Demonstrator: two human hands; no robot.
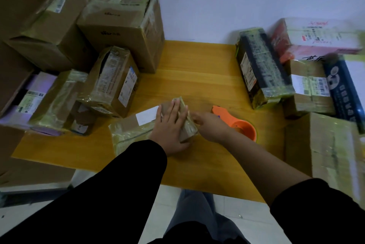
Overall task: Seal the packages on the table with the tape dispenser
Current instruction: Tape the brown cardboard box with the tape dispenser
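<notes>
A small brown cardboard package (132, 131), wrapped in clear tape and bearing a white label, lies in the middle of the wooden table (197, 70). My left hand (169, 125) lies flat on top of it with the fingers straight. My right hand (209, 125) reaches in from the right, and its fingertips touch the package's right end. The orange tape dispenser (245, 129) with its tape roll rests on the table just behind my right hand; neither hand holds it.
Large and small cardboard boxes (118, 26) are stacked along the table's left side. More taped parcels (260, 66) crowd the right side, and a big box (331, 149) stands at the near right. A white wall rises behind the table.
</notes>
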